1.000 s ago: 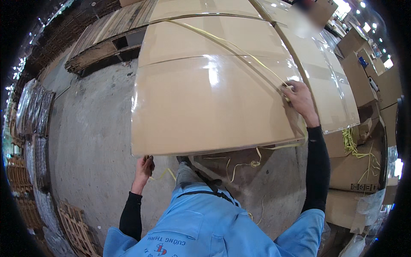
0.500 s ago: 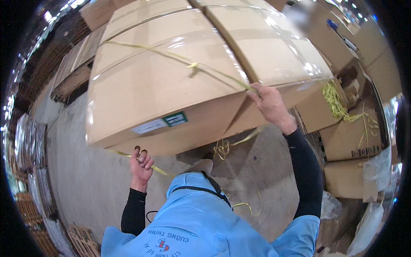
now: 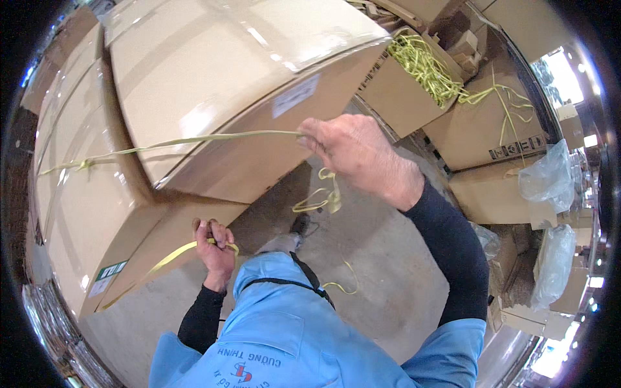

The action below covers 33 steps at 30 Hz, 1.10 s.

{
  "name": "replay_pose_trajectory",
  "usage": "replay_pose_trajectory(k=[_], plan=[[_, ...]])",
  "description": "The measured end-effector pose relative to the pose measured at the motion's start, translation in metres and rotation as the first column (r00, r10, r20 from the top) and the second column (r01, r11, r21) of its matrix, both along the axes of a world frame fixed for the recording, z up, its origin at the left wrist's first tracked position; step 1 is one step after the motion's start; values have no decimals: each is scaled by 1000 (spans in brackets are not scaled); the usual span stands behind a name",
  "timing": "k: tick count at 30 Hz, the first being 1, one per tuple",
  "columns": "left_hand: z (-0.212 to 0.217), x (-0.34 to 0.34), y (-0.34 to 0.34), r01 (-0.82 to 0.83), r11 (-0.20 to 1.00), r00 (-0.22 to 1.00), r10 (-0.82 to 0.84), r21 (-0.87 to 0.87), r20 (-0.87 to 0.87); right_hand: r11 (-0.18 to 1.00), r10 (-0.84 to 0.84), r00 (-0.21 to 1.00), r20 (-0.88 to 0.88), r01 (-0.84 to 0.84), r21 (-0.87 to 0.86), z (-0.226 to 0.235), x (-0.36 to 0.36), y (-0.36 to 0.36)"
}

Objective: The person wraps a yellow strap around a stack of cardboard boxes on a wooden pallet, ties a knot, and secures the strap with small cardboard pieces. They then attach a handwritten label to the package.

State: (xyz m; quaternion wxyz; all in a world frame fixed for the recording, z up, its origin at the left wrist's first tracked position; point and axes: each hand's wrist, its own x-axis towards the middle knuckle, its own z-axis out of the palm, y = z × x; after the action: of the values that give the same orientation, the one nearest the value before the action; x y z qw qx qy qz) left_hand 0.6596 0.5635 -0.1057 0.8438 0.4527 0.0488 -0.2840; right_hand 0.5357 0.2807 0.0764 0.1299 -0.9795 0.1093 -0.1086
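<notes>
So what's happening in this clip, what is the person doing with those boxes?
A person in a blue shirt stands on a concrete floor against a stack of large cardboard boxes. The right hand pinches a yellow plastic strap stretched across the top box. The left hand grips another length of yellow strap low by the lower box. To the right, an open carton holds a tangle of loose strap pieces.

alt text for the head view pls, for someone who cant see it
Seen from above, a person in a blue shirt pulls a yellow strap off a large cardboard box with the right hand, while the left hand grips another strap end. An open box of loose yellow straps sits beyond on the concrete floor.
</notes>
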Motion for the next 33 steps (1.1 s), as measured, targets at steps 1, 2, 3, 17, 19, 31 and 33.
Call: replay_pose_trajectory(k=[1, 2, 3, 17, 19, 31, 33], plan=[[2, -14, -26, 31, 999, 999, -32, 13, 29, 1000, -8, 1000, -26, 9, 15, 8, -8, -22], [4, -27, -52, 27, 999, 999, -26, -20, 26, 1000, 26, 1000, 16, -26, 4, 16, -14, -43], [7, -32, -75, -21, 1000, 1000, 21, 14, 16, 999, 36, 999, 15, -37, 1, 24, -20, -62], [42, -114, -319, -209, 972, 953, 228, -112, 199, 930, 333, 943, 3, -328, -165, 42, 3, -298], [43, -136, -356, -291, 955, 936, 296, -53, 193, 931, 316, 946, -70, -324, -169, 41, 4, -337], [185, -180, -430, -534, 819, 673, 563, -212, 479, 848, 525, 849, 55, -516, -125, 32, 74, -457], [213, -187, -434, -636, 744, 566, 630, -203, 532, 834, 550, 833, 58, -544, -87, 26, 101, -470]])
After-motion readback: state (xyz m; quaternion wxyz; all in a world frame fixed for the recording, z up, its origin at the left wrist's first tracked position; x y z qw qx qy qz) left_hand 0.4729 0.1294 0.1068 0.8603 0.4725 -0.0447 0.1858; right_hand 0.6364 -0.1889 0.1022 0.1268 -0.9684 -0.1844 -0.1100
